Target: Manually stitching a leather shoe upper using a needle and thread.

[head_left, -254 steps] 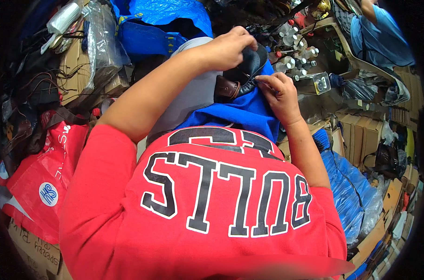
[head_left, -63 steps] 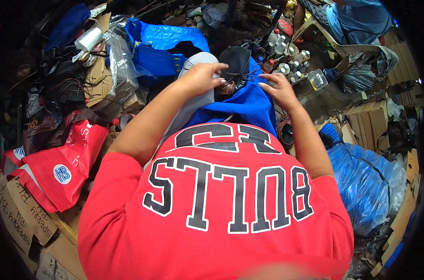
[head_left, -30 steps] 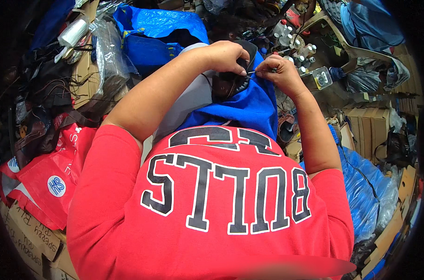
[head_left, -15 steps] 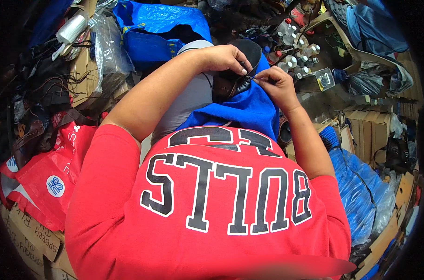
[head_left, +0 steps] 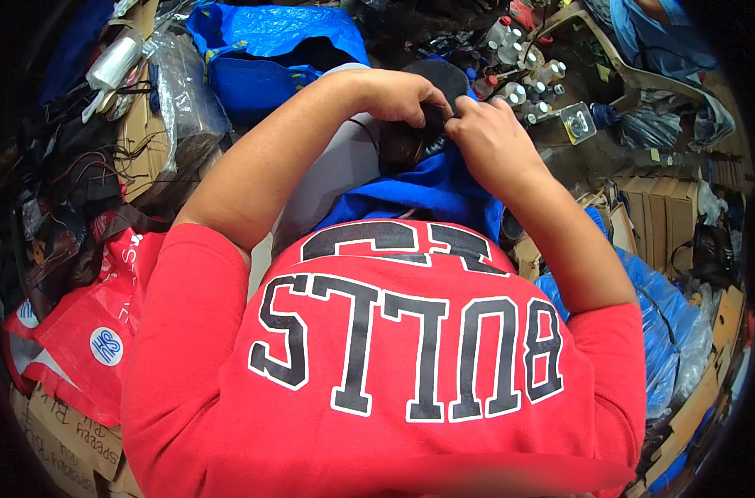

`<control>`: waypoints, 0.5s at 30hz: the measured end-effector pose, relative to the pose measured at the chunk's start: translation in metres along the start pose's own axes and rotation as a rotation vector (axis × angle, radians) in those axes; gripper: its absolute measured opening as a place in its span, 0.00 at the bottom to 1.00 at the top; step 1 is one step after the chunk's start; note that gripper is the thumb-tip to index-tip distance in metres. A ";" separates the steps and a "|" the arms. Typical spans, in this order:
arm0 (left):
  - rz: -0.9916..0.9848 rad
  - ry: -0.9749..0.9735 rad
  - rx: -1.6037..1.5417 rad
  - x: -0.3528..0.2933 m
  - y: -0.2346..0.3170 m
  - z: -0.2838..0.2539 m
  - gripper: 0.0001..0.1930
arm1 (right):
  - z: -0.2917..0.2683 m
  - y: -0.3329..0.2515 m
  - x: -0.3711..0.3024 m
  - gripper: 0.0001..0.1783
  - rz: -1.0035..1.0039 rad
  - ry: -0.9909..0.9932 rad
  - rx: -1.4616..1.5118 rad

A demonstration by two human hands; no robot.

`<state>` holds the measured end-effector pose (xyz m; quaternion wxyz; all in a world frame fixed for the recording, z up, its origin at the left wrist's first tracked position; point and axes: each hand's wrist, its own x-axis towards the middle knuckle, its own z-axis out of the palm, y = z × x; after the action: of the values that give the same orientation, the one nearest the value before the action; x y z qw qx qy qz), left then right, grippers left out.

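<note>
Closest to you it's mostly your own red shirt [head_left: 394, 373] filling the bottom half, with both bare forearms running up from it toward 12 o'clock. Over your lap there's a blue cloth [head_left: 427, 191], and a grey surface [head_left: 332, 178] shows at about 11 o'clock from it.

Right above that cloth is where the action is. Your left hand [head_left: 398, 95] is curled shut over a dark, roundish bundle [head_left: 410, 141], looks like black fabric or hair, can't really tell which. Your right hand [head_left: 489, 137] is at 3 o'clock of it, fingers pinched together at the bundle's top edge, right up against the left knuckles. Whether there's a needle or thread in that pinch, I can't tell, it's too small.

My read: you're mid fine-work on the bundle, pinching and pulling at one spot while the left hand steadies it. The next move probably wants that left grip kept firm and a small, controlled pull from the right, not a yank.

Further out: red bag [head_left: 87, 340] at 8 o'clock, clear plastic wrap [head_left: 182, 91] at 10, a blue bag [head_left: 269, 46] at 11, a bunch of small bottles [head_left: 522, 79] at 1, and another blue plastic bag [head_left: 659, 332] at 4.
</note>
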<state>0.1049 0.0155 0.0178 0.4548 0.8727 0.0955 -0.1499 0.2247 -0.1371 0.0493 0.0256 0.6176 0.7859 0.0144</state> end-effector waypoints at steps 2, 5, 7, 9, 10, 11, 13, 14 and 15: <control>0.021 0.059 -0.034 0.005 0.000 0.000 0.22 | -0.001 -0.002 0.012 0.06 0.002 -0.112 -0.068; 0.078 0.245 0.014 0.014 -0.014 0.003 0.24 | 0.007 0.004 0.020 0.06 0.094 -0.090 0.020; 0.228 0.421 0.153 0.013 -0.019 0.006 0.22 | 0.013 0.013 0.017 0.06 0.185 -0.081 0.187; 0.284 0.443 0.123 0.011 -0.025 0.010 0.19 | 0.014 0.019 0.006 0.07 0.191 -0.044 0.425; 0.263 0.390 0.177 0.006 -0.023 0.011 0.19 | 0.012 0.023 0.003 0.07 0.161 -0.066 0.375; 0.242 0.337 0.230 0.003 -0.022 0.011 0.19 | 0.012 0.024 0.005 0.07 0.159 -0.069 0.380; 0.240 0.352 0.260 0.005 -0.023 0.009 0.18 | 0.009 0.023 0.009 0.08 0.156 -0.093 0.337; 0.235 0.370 0.269 0.005 -0.024 0.010 0.18 | 0.008 0.018 0.013 0.07 0.175 -0.110 0.331; 0.239 0.389 0.280 0.009 -0.024 0.009 0.18 | 0.013 0.019 0.017 0.07 0.180 -0.110 0.327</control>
<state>0.1047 0.0221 -0.0082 0.3171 0.9446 0.0559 0.0637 0.2396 -0.1167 0.0373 -0.0335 0.6811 0.7169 -0.1449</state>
